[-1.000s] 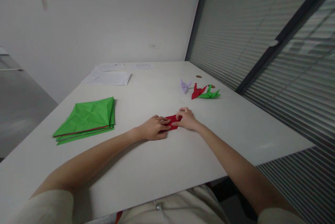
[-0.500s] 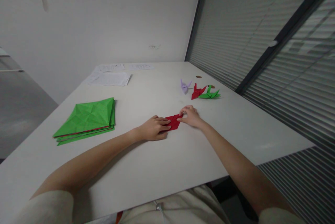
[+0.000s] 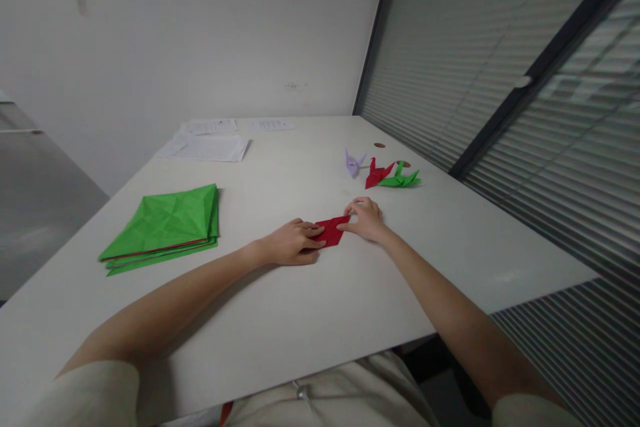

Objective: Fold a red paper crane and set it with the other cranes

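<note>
A small piece of red origami paper (image 3: 331, 231), folded into a slanted four-sided shape, lies on the table in front of me. My left hand (image 3: 296, 242) rests over its left end, fingers spread and lying on the paper. At the upper right corner, my right hand (image 3: 365, 219) pinches the paper between thumb and fingertips. The left fingers cover the paper's left end.
Three folded cranes stand beyond my right hand: purple (image 3: 353, 164), red (image 3: 379, 174) and green (image 3: 401, 178). A stack of green creased paper (image 3: 167, 220) lies left on the white table (image 3: 300, 320). Printed sheets (image 3: 210, 148) lie farther back. Window blinds (image 3: 500, 80) border the right side.
The view has shifted very slightly. Both hands stay at the red origami paper, with the right fingers still at its upper right corner.
</note>
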Motion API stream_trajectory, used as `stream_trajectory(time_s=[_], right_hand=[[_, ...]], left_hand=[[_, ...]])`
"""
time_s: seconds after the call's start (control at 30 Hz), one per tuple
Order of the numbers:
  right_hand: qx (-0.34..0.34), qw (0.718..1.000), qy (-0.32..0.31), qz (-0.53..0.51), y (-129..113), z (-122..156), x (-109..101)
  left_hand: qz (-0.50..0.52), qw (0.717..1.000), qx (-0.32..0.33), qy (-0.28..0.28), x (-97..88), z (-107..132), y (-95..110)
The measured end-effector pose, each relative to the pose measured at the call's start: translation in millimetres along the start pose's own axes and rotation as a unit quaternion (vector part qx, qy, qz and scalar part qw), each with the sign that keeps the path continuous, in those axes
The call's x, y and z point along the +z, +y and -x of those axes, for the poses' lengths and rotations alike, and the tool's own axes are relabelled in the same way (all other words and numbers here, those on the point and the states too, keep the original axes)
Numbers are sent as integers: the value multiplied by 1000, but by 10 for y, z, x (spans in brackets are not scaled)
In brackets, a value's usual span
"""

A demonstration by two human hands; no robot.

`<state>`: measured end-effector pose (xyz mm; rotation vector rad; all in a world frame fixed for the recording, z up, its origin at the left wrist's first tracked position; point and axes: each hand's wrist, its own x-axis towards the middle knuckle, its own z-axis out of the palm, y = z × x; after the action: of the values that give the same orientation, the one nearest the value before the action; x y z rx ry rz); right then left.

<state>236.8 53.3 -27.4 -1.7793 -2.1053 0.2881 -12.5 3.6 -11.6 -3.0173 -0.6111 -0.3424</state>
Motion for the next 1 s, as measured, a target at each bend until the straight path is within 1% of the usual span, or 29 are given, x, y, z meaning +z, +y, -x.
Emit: stream_trajectory(time_s=[0.13,0.27,0.33,0.4,0.47,0.53,0.6,0.67,0.7,0.77,0.8,0.9,1.0], right_hand=[[15,1000,-13,3,10,-25,-47],[-9,1000,-21,0,1,-38,-76],[-32,999,-7,-2,34,-50,-97],[-50,998,23,-13,80,-63,-128],[-78,995,37,-57,108,-66,-161],[-137,982,13,-132,91,-51,-187],[-207,959,-37,-190,28,-15,-199],[-260,942,-90,-192,-59,35,-201],[-275,937,-114,-183,-102,62,-201],[-290,931,-148,-166,-170,107,-205],[-288,931,-156,-159,-192,124,-209],[-279,937,-158,-140,-218,141,-224],[-301,934,-154,-116,-219,130,-233]], left_hand=[[20,1000,2,-1,-11,9,-18],[39,999,0,16,9,11,-16],[45,999,-4,19,18,12,-15],[48,999,-5,20,22,16,-15],[49,999,-5,23,20,19,-15],[51,998,-2,25,17,22,-11],[53,998,-2,30,17,21,-2],[55,998,-9,37,22,18,10],[55,997,-16,41,26,16,16],[60,997,-29,47,34,13,27],[63,996,-33,50,38,12,31],[72,994,-38,66,46,12,34],[72,994,-42,76,51,10,28]])
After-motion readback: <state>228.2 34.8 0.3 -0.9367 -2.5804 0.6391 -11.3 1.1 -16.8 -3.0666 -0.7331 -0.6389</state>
